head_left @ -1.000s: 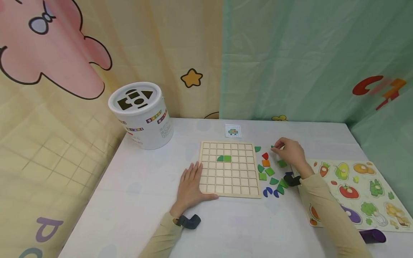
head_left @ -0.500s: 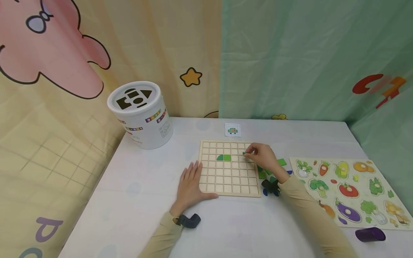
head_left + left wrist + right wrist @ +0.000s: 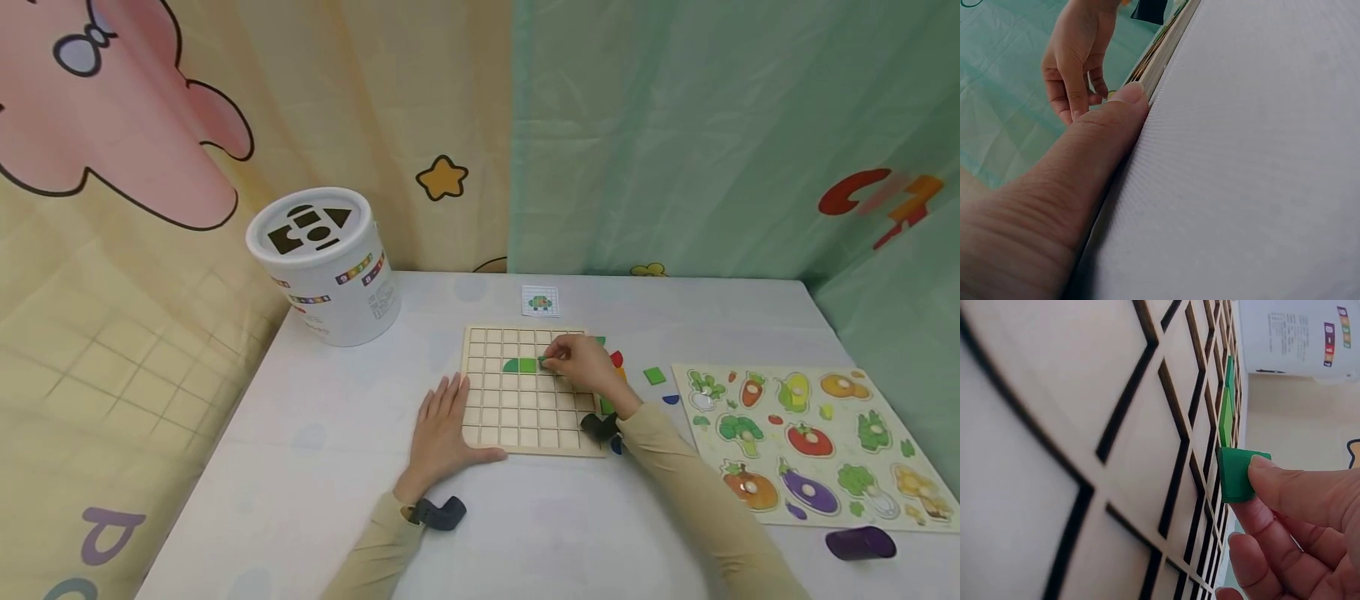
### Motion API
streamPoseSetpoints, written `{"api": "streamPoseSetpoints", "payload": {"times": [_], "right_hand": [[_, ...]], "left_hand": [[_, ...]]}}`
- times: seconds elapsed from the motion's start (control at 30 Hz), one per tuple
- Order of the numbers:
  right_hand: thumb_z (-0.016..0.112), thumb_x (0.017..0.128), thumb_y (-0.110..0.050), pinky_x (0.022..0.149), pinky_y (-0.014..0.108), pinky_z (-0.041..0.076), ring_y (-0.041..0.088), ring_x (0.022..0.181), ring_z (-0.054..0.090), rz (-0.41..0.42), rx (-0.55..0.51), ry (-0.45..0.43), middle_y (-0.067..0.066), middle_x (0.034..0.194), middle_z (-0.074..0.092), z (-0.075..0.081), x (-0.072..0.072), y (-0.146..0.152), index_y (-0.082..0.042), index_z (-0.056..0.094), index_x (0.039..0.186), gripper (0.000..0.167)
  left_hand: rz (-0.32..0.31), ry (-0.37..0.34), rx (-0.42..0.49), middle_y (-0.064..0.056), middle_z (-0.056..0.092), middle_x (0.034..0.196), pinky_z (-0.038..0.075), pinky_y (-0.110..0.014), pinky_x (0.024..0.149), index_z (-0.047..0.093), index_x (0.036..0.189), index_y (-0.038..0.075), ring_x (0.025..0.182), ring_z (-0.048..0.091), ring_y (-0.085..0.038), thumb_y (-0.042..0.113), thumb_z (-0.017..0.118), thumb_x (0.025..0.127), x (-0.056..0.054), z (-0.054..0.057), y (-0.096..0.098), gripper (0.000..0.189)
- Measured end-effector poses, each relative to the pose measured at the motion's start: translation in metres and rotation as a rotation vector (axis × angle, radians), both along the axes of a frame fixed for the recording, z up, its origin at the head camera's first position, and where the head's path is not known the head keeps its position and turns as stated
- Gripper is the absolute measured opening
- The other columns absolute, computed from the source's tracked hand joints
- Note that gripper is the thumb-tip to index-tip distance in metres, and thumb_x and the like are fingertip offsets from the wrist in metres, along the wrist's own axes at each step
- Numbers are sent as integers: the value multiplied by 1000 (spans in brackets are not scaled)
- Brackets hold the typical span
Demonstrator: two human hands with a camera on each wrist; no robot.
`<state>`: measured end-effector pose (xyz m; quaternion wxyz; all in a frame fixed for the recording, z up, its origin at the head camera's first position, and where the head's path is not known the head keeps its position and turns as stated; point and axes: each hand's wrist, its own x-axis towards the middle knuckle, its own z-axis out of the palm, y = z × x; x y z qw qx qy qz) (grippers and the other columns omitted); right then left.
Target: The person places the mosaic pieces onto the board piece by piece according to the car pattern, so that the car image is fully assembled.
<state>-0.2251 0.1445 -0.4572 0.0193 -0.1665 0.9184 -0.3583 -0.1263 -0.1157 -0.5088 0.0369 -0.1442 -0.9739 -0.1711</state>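
A wooden grid board (image 3: 519, 418) lies on the table, with a dark green quarter-round tile (image 3: 511, 366) and a light green square tile (image 3: 528, 365) side by side in its cells. Between thumb and finger, my right hand (image 3: 583, 363) pinches a small dark green tile (image 3: 1238, 476) just to the right of the square one, close over the board. My left hand (image 3: 444, 429) rests at the board's lower left corner, fingers spread along the left edge. In the left wrist view its thumb (image 3: 1100, 128) touches the board's front edge.
Loose tiles, including a green square (image 3: 655, 376) and a blue half-round (image 3: 671, 400), lie right of the board, some behind the right hand. Beyond it is a small turtle pattern card (image 3: 540, 302). A vegetable puzzle (image 3: 776, 392), purple cylinder (image 3: 860, 543) and white bucket (image 3: 330, 287) stand around.
My right hand has carried the dark green tile leftward from beside the loose tiles to the cell area next to the light green square. My left hand has stayed put.
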Motion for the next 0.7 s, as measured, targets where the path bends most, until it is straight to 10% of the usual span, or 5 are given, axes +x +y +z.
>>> {"api": "streamPoseSetpoints", "payload": {"times": [0.7], "right_hand": [[70,87,-21,64,33,49,18,74,59,-68,104,-65,1,83,66,-4,0,-8,-10,71,87,11]], "left_hand": [[0,-4,12,-13,17,156,5,-43,114,18,151,3,143,8,-28,78,66,62,0,2,1,126]]}}
